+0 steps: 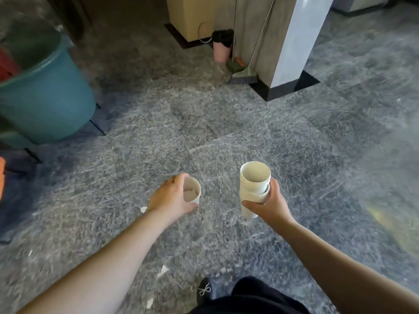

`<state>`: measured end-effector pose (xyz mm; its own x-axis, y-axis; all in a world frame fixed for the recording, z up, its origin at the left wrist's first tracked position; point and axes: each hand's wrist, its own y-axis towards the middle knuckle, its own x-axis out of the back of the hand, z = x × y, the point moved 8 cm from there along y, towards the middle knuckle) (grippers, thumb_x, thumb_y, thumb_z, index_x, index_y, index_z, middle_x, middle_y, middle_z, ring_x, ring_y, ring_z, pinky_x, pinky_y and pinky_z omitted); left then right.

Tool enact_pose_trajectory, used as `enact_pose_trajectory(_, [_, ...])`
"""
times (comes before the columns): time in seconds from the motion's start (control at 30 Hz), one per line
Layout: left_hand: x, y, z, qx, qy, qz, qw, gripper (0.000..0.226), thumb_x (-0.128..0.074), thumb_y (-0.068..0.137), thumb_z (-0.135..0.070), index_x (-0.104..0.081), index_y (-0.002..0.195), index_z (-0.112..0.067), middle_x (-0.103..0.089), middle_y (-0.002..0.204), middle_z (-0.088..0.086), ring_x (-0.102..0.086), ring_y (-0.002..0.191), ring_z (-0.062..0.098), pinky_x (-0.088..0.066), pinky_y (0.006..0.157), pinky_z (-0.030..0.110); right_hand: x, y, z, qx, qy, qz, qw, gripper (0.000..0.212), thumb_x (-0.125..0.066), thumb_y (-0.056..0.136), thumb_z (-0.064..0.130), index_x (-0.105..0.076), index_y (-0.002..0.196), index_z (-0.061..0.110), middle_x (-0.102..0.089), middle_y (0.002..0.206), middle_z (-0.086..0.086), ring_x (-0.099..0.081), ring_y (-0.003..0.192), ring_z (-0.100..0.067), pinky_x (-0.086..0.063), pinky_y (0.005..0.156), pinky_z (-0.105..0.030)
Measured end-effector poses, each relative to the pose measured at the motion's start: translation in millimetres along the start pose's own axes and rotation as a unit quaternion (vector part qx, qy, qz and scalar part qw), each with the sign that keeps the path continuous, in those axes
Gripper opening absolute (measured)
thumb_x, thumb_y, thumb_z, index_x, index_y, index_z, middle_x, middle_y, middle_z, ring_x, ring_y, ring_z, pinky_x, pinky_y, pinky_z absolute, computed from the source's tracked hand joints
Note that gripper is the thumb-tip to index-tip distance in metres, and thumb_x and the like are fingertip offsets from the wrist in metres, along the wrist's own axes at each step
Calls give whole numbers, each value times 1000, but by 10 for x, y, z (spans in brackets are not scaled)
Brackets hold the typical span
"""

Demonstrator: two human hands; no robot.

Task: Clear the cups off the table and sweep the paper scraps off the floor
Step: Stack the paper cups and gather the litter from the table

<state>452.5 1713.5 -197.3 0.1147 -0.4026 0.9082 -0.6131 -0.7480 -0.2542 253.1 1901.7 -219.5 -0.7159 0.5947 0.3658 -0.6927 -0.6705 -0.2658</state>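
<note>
My left hand (169, 197) grips a single white paper cup (192, 192) with something crumpled inside it. My right hand (269, 205) holds a stack of several nested white paper cups (254, 184) upright, fingers wrapped round the lower part. Both hands are out in front of me over the grey speckled floor (204, 132). White paper scraps lie on the floor: one (143, 209) beside my left wrist, one (162, 270) between my forearms, one (149, 303) near the bottom edge.
A teal chair (45, 96) stands at the left. A grey pillar (278, 41) rises at the back, with a broom (243, 77) and dustpan (234, 65) leaning against it. A small pink bin (221, 49) with a black liner stands beside them. My shoe (205, 290) shows below.
</note>
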Motion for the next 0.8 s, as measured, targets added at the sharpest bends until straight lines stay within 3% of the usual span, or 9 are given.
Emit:
enact_pose_trajectory(0.2, [258, 1191, -46, -14, 5, 2, 1000, 88, -78, 68, -53, -30, 139, -29, -48, 135, 0, -50, 119, 23, -45, 90, 34, -89, 1078, 276, -8, 5, -11, 1000, 78, -86, 64, 16, -39, 123, 35, -59, 105, 20, -58, 95, 0, -46, 81, -26])
enact_pose_trajectory(0.37, [469, 2345, -144, 2, 0, 0, 1000, 89, -78, 68, -54, -30, 139, -30, -48, 136, -1, -49, 121, 24, -45, 92, 36, -94, 2266, 582, 1, -5, 1, 1000, 75, -85, 65, 15, -39, 120, 35, -57, 103, 22, -56, 93, 3, -45, 79, -24])
enact_pose_trajectory(0.5, [725, 3296, -282, 17, -6, 0, 1000, 88, -77, 68, -54, -30, 138, -30, -48, 135, -1, -49, 120, 23, -44, 91, 35, -36, 3278, 942, 7, -16, 19, 1000, 72, -84, 67, 15, -38, 119, 35, -56, 101, 22, -54, 89, 9, -41, 69, -12])
enact_pose_trajectory(0.63, [1021, 4134, -348, 33, -18, -8, 999, 87, -78, 69, -52, -31, 138, -29, -50, 134, 0, -50, 119, 24, -45, 91, 34, 27, 4197, 1281, 11, -34, 25, 999, 74, -86, 64, 16, -41, 121, 30, -57, 101, 22, -56, 90, 6, -43, 77, -24])
enact_pose_trajectory(0.8, [1326, 5150, -261, 43, -23, -14, 999, 87, -78, 70, -52, -31, 138, -28, -49, 134, 0, -50, 119, 24, -46, 92, 36, -134, 5218, 1675, 11, -32, 25, 999, 72, -86, 64, 17, -40, 118, 32, -57, 101, 21, -55, 91, 8, -42, 70, -16])
